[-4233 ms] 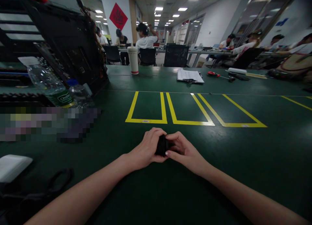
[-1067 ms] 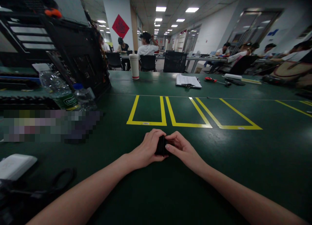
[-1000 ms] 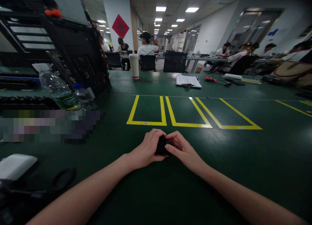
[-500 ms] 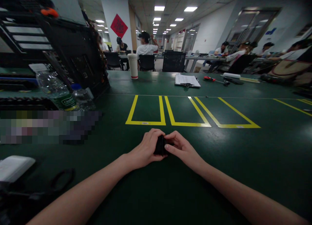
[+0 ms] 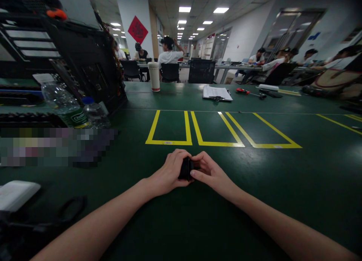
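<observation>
A small black box-like object [image 5: 185,169] is held between my two hands, low over the dark green tabletop [image 5: 181,223]. From its left side, my left hand [image 5: 171,170] wraps round it, fingers over the top and thumb along the near edge. My right hand [image 5: 210,172] is pinched at its right end, with thumb and fingertips against a dark edge. The object's kind cannot be made out, as fingers cover much of it.
Yellow tape outlines [image 5: 169,143] mark the table beyond my hands. A clipboard [image 5: 217,92], a red screwdriver [image 5: 250,93] and a white cup [image 5: 154,77] stand or lie farther back. To the left are plastic bottles [image 5: 63,102], a black computer case [image 5: 93,65] and a white adapter [image 5: 18,195].
Both hands keep almost the same place. The right thumb and fingers have shifted very slightly at the black object's right end.
</observation>
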Demonstrator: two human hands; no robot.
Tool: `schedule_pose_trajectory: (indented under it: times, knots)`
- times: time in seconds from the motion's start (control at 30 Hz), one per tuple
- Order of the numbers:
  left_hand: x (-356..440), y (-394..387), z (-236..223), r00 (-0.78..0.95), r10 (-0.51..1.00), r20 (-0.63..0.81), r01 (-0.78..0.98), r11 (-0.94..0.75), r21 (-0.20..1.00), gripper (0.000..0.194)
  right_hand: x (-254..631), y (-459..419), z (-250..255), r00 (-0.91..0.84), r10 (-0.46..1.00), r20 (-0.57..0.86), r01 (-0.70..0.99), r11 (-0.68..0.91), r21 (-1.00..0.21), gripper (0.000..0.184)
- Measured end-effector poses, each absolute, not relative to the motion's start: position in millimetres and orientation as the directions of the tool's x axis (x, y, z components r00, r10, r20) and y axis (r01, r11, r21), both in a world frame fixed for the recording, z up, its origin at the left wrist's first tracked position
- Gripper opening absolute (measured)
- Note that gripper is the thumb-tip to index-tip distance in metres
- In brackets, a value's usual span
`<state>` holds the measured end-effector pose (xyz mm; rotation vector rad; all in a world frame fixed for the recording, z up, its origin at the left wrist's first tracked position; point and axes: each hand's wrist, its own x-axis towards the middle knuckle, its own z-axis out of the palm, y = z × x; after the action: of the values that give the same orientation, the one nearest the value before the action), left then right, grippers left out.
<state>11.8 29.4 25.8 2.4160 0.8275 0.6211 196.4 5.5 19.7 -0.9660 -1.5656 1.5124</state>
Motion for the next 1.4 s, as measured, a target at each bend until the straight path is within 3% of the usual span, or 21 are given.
schedule_pose_trajectory:
  times: [0.4,0.67,0.8,1.07,1.4]
  knots:
    - [11.7,30.1,24.5,0.705,0.657,0.267,0.426,-0.694,0.580,0.058,195.1,7.4,15.7,-0.371,0.928,-0.027,0.112,0.016,-0.994,0.021]
    - [12.0,30.0,24.8,0.711,0.663,0.235,0.438,-0.679,0.588,0.058,194.8,4.0,13.8,-0.425,0.904,0.044,0.008,0.053,-0.999,0.025]
    - [12.5,30.4,23.3,0.705,0.662,0.253,0.431,-0.684,0.589,0.059,193.4,4.3,15.2,-0.384,0.923,0.025,0.029,0.039,-0.999,0.018]
    - [12.1,29.4,27.0,0.709,0.667,0.231,0.428,-0.666,0.611,0.058,190.9,3.3,19.4,-0.343,0.939,-0.037,0.149,0.015,-0.989,0.023]
    - [12.4,29.9,25.4,0.699,0.676,0.233,0.435,-0.660,0.612,0.060,189.8,-0.8,19.7,-0.385,0.919,0.089,0.070,0.125,-0.990,0.022]
